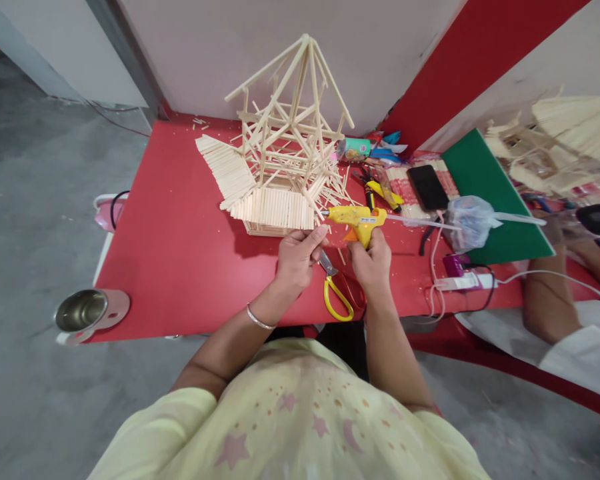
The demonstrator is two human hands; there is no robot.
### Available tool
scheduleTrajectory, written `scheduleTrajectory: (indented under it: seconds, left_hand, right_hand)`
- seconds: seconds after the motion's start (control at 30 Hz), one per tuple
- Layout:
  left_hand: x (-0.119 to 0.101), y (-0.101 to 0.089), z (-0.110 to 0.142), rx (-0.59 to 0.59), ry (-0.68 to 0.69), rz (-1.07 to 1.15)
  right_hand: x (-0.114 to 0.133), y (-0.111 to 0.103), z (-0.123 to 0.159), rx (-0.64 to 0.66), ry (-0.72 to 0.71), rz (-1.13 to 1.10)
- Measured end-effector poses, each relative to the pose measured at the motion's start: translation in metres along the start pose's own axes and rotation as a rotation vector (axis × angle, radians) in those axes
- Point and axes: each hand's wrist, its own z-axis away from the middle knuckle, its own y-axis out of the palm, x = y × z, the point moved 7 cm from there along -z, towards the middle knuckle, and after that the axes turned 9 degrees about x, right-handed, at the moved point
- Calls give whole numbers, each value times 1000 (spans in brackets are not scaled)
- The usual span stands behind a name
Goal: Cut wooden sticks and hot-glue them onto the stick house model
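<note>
My right hand (373, 263) grips a yellow hot glue gun (355, 217) by its handle, with the nozzle pointing left at the edge of a wooden-stick model (275, 208). A clear glue stick (415, 221) trails from the gun's back. My left hand (300, 260) is closed in a pinch at the model's lower right edge, near the nozzle; what its fingertips hold is too small to make out. The model has panels of side-by-side sticks under an open pointed frame (293, 113). Scissors with yellow handles (336, 293) lie between my wrists.
The red table (180, 267) bears loose sticks (337, 183), pliers (367, 187), a phone (427, 188), a plastic bag (470, 223) and a power strip (463, 283). A metal-lined mug (93, 312) stands at the left corner. A co-worker's arm (547, 293) is at right, by a green board (495, 193).
</note>
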Motion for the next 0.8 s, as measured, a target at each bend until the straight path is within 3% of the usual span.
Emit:
scheduleTrajectory:
  seconds: [0.8]
  left_hand:
    - [1, 2, -2, 18, -9, 0]
  right_hand:
    - [3, -1, 1, 11, -8, -8]
